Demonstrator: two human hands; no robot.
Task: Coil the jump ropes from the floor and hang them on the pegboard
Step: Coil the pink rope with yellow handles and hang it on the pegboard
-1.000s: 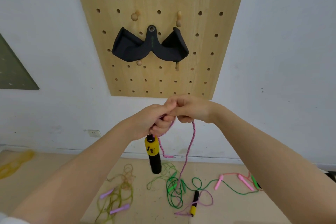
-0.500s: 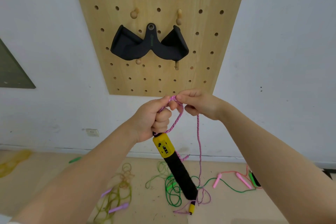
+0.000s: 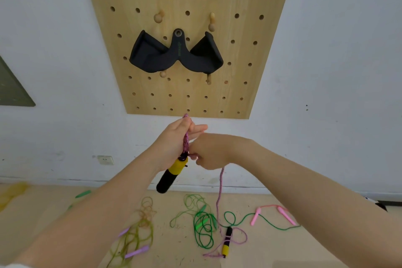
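Observation:
My left hand (image 3: pixel 174 143) grips a loop of the pink speckled jump rope (image 3: pixel 186 137) together with its yellow and black handle (image 3: pixel 171 173), which points down and left. Just to the right, my right hand (image 3: pixel 211 151) pinches the same rope near the handle's top. From there the rope (image 3: pixel 220 189) hangs to the floor, ending at its second yellow and black handle (image 3: pixel 226 241). The wooden pegboard (image 3: pixel 256 50) is on the wall above both hands, with bare wooden pegs (image 3: pixel 158 17).
A black padded grip attachment (image 3: pixel 176 54) hangs in the pegboard's middle. On the floor lie a green rope (image 3: pixel 204 224), an olive rope with purple handles (image 3: pixel 134 239), a rope with pink handles (image 3: pixel 285 215) and a yellow rope (image 3: pixel 13 191) at far left. A wall socket (image 3: pixel 105 160) is low left.
My right hand has dropped from above the left fist to beside the handle's top. The handle has swung from down-right to down-left, and a rope loop now sticks up from my left hand.

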